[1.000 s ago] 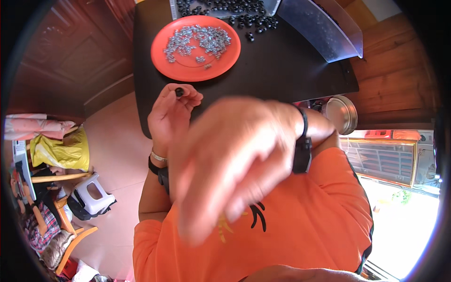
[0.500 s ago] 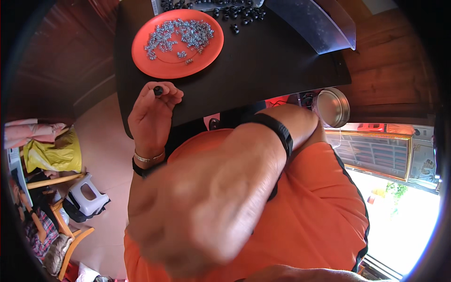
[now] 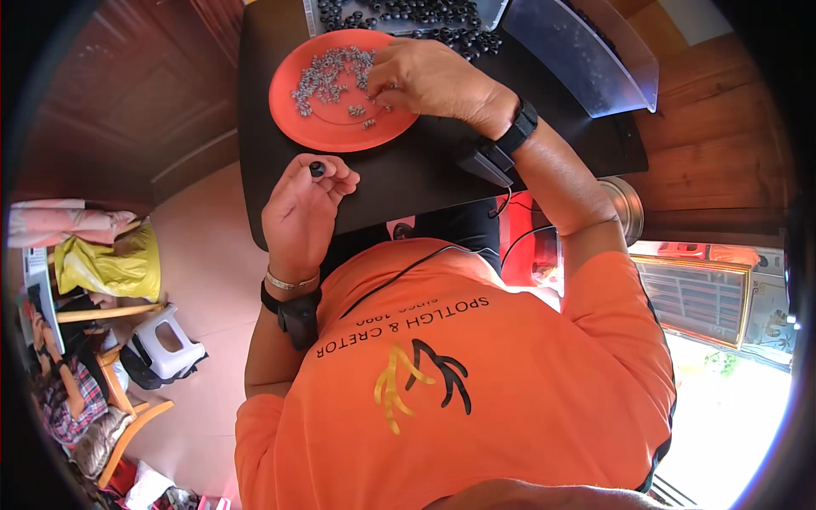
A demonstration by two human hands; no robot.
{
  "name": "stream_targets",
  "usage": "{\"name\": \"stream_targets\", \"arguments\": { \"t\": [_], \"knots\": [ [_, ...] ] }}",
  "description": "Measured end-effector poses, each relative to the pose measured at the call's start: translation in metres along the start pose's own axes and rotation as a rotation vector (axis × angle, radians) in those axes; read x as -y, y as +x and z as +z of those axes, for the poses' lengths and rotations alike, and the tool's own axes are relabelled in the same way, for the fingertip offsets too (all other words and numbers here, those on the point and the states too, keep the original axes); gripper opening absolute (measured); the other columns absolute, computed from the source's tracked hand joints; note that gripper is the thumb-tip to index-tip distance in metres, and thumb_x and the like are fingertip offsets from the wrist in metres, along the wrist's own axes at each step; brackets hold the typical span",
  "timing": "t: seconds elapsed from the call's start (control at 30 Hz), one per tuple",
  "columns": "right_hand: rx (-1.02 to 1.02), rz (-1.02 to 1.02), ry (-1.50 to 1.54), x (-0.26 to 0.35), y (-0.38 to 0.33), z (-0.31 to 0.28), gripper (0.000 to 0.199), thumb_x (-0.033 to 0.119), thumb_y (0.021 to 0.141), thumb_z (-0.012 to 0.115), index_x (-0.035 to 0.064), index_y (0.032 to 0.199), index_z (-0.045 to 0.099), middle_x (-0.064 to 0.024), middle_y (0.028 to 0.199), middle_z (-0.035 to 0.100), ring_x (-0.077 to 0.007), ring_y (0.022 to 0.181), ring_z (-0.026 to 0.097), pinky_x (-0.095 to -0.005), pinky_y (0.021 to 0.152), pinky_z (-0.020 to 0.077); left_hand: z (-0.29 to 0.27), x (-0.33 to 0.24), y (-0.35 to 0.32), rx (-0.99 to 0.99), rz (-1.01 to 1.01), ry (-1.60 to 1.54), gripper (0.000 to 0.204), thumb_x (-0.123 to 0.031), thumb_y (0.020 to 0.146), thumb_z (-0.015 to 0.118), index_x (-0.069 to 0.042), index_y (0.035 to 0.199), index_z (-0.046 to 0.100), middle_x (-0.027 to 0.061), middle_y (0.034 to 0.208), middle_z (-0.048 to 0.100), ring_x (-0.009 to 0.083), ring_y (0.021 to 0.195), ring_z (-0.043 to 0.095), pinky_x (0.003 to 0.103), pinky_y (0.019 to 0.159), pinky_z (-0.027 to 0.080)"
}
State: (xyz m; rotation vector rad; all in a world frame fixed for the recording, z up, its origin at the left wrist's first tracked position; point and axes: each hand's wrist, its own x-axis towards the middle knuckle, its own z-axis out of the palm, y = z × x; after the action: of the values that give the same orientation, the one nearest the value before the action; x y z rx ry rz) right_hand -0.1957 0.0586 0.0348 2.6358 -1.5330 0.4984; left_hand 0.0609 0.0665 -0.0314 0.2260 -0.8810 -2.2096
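Looking down in the head view: left hand raised at the near edge of the black table, its fingers pinched shut on one small black ring-shaped bead; right hand reaching over the orange plate, fingers bent down and nearly closed among the small grey metal pieces heaped there, though whether one is gripped I cannot tell; a pile of loose black beads beyond the plate at the table's far edge, beside a clear plastic lid. Progress, as a judgement: one bead in hand awaiting a grey piece; a large stock of both kinds untouched; no finished pieces visible, so much remains. Against the earlier frames: the right hand, then a blur close beneath the camera, is now out over the plate; the left hand keeps its pinch on the bead.
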Motion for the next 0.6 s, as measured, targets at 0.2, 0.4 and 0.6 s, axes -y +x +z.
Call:
{"name": "stream_targets", "arguments": {
  "t": [0.2, 0.4, 0.6],
  "knots": [
    [0.064, 0.016, -0.076, 0.0, 0.007, 0.017, 0.009, 0.017, 0.077, 0.064, 0.0093, 0.081, 0.065, -0.0046, 0.081, 0.058, -0.0249, 0.086, 0.059, -0.0369, 0.074, 0.0491, -0.001, -0.001, 0.0, -0.012, -0.009, -0.013, 0.022, -0.019, 0.096, 0.04, -0.001, 0.098, 0.053, 0.0132, 0.1, 0.057, 0.025, 0.096, 0.057, 0.036, 0.087, 0.043],
    [0.05, 0.123, 0.041, 0.003, 0.006, 0.011, 0.012, 0.016, 0.081, 0.063, 0.009, 0.09, 0.067, -0.0059, 0.085, 0.061, -0.0236, 0.084, 0.061, -0.0326, 0.077, 0.0497, 0.004, -0.004, 0.0, -0.024, -0.029, 0.016, 0.022, -0.019, 0.095, 0.041, -0.001, 0.098, 0.054, 0.0125, 0.099, 0.058, 0.0246, 0.095, 0.057, 0.036, 0.086, 0.043],
    [-0.166, 0.365, 1.14, 0.012, 0.003, -0.013, 0.019, 0.017, 0.09, 0.062, 0.0012, 0.099, 0.067, -0.0031, 0.097, 0.067, -0.013, 0.092, 0.061, -0.028, 0.086, 0.046, 0.026, -0.019, 0.024, 0.0, -0.04, 0.048, 0.02, -0.02, 0.094, 0.044, -0.003, 0.099, 0.055, 0.0101, 0.096, 0.059, 0.0229, 0.093, 0.057, 0.035, 0.085, 0.043]
  ]
}}
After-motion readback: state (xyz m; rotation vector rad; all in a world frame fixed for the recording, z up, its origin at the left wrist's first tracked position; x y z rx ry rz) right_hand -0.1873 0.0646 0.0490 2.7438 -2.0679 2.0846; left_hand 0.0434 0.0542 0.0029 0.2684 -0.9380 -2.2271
